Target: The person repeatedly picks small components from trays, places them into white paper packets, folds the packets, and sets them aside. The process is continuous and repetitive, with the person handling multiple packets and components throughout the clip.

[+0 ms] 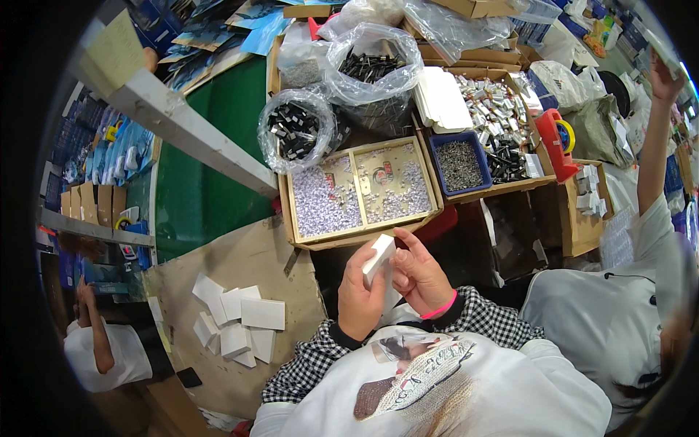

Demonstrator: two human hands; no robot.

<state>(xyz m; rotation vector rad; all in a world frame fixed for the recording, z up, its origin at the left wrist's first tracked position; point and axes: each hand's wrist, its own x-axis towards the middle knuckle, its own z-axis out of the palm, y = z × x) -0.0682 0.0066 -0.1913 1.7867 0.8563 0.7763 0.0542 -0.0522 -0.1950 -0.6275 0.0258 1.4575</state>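
Note:
In front of my chest my left hand (357, 297) is closed round a small white cardboard box (378, 256), with the thumb along its near side. My right hand (425, 282), with a pink band at the wrist, has its fingers bent against the box's right side, the index finger near the upper end. Parts of the box are hidden by the fingers. Just beyond the hands lies a divided wooden tray (359, 186) holding many tiny pale pieces. To the left, several white boxes (263, 315) are piled loosely on a brown cardboard sheet (182, 291).
Behind the tray stand clear bags of black parts (291, 131). A blue bin (451, 191) of small metal pieces and a red tape dispenser (558, 149) are at right. A grey metal bar (196, 131) slants across the left. Co-workers sit at right (582, 306) and far left (102, 349).

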